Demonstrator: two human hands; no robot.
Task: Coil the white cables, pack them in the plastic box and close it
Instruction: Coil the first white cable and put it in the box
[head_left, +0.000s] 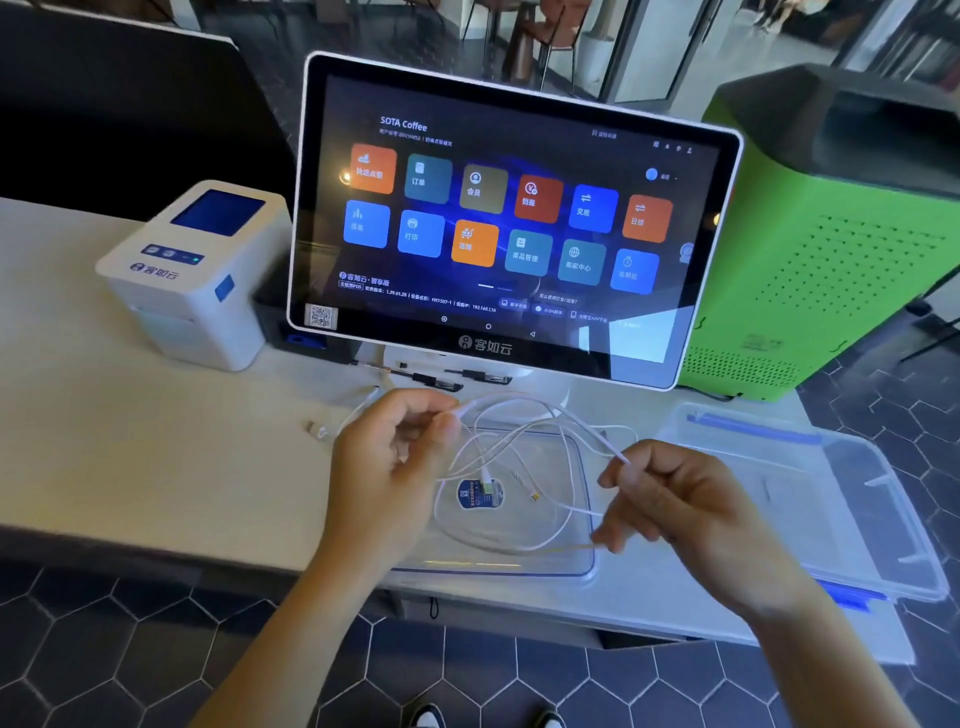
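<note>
Hands: I see both raised over the counter edge, each pinching the same white cable (540, 410).
Left hand (387, 467): fingers curled, thumb and forefinger tips closed on the cable near one end, at about the height of the screen's base.
Right hand (691, 514): fingers curled, cable pinched at the fingertips; a second strand passes under the lower fingers.
Cable: I read a slack arc stretched between the two hands, the rest hanging in loose loops down into the box. Loops overlap; I cannot tell how many cables are in the tangle.
Plastic box (582, 566): clear, blue-trimmed rim, open, directly below the hands near the front edge of the counter (130, 441). A blue round sticker (478, 493) shows through its base.
Lid (831, 493): clear with blue clips, lying flat just to the right of the box.
Touchscreen terminal (509, 218): behind the box, lit, coloured tiles.
Label printer (197, 275): white, left of the terminal.
Green cabinet (831, 270): right of the terminal, beyond the counter.
</note>
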